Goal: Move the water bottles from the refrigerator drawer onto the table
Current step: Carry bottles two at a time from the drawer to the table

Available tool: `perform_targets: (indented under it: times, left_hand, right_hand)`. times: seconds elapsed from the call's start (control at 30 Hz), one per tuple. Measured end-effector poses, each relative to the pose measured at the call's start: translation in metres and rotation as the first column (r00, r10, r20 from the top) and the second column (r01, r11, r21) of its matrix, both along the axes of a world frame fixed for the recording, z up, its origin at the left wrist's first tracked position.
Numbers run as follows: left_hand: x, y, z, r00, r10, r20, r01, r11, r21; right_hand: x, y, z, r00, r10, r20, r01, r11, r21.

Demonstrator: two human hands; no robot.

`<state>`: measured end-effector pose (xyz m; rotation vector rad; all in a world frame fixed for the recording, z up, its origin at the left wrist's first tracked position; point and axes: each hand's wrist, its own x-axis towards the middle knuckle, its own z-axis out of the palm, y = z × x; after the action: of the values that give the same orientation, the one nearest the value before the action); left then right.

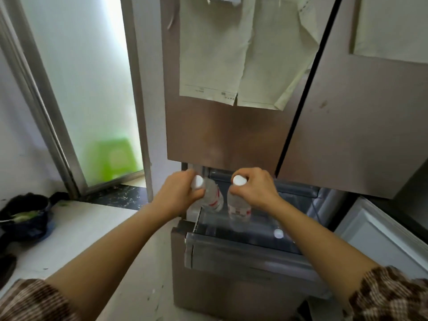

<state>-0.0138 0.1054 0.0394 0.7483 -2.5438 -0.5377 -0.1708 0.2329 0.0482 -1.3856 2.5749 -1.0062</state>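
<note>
She stands at the refrigerator with a bottle in each fist. The left hand (178, 195) is curled tight round the neck of one water bottle (214, 196), just under its white cap. That bottle tilts, its base swinging toward 4 o'clock. The right hand (258, 191) wraps the neck of the second bottle (238, 208), which hangs nearly upright. Both are over the open drawer (243, 253), close together at its back left; I cannot tell if either base touches the drawer floor.

To do this well, I'd lift both straight up past the drawer's front wall before turning. The bottles should be kept apart so they don't knock, and the grip should be firm, since chilled plastic may be slick. A pale round spot (278, 234) at 4 o'clock in the drawer may be another cap.

At 8 o'clock lies a pale surface (76, 232), possibly the counter, with a dark pot (23, 216) on it. Paper sheets (231, 54) hang on the fridge door at 12. A frosted glass door (92, 89) stands at 10, something green (111, 158) behind it.
</note>
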Motion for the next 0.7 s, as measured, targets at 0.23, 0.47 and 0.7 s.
perform_targets:
  times: [0.23,0.47,0.7]
  left_hand:
    - [0.117,-0.027,0.043,0.988,0.134,-0.077,-0.139,0.989,-0.057]
    - [0.262,-0.048,0.014,0.946,0.32,0.054,-0.32,0.947,-0.001]
    - [0.409,-0.077,-0.025,0.812,0.558,0.169,-0.569,0.822,0.021]
  right_hand:
    - [0.101,-0.044,0.054,0.987,0.153,-0.05,-0.159,0.974,-0.16]
    - [0.224,-0.105,0.027,0.907,0.416,0.065,-0.412,0.909,-0.065]
    - [0.363,-0.189,-0.013,0.735,0.675,0.062,-0.678,0.733,0.058]
